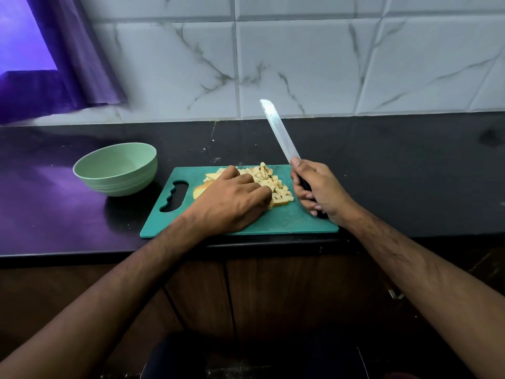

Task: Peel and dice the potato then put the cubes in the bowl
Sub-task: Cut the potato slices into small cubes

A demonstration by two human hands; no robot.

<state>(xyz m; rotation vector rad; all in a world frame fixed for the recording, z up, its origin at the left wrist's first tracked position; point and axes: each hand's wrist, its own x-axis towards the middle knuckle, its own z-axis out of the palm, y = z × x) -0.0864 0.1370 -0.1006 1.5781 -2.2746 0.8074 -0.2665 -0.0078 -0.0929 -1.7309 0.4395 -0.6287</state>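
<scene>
A pile of small pale potato cubes [276, 184] lies on the green cutting board [287, 222]. Larger uncut potato slices [203, 187] lie at the pile's left, partly under my left hand [235, 201]. That hand rests palm down over the potato, fingers bent onto the cubes. My right hand [317, 190] grips the black handle of a knife [278, 131]; its blade points up and away, lifted off the board. A light green bowl [117, 170] stands to the left of the board and looks empty.
The board sits near the front edge of a dark countertop [410, 170]. A white marble-tiled wall [300, 64] rises behind. A purple curtain [54, 77] hangs at the far left. Wooden cabinet doors [273, 291] are below the counter.
</scene>
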